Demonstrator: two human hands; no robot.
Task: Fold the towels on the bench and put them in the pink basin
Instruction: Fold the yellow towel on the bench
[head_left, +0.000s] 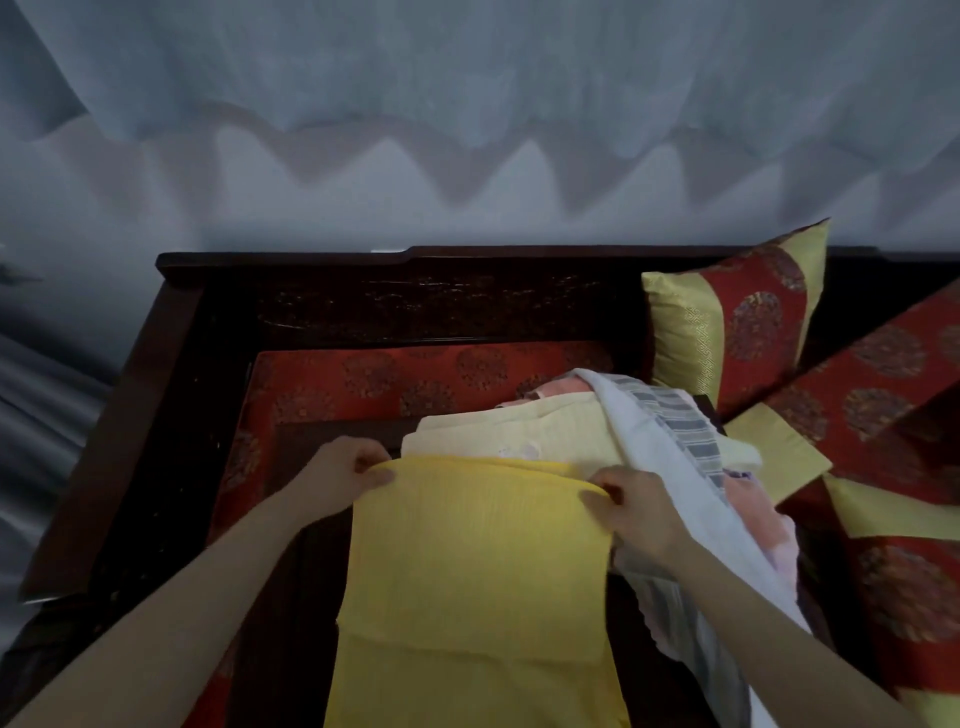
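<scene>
Yellow cloth fills the middle of our view: a yellow towel (472, 571) lies lengthwise on the dark wooden bench (171, 415), running from near our body toward the backrest, with one layer doubled over another so that a lower edge shows near the bottom. Our left hand (343, 470) pinches the far left corner of the upper layer, thumb and fingers closed on the fabric. Our right hand (636, 512) pinches the far right corner the same way, so the far edge stretches between our two hands. Just beyond that edge sits a pale cream towel (519, 434), loosely bunched on the red patterned seat cushion (415, 374). A white towel with grey stripes (670, 431) drapes over the cream one and trails down the right side past our right forearm, with a pink cloth (763, 525) partly under it. Red and gold pillows (748, 317) lean at the right end. Pale curtains (467, 104) hang behind the bench. We cannot see any pink basin.
</scene>
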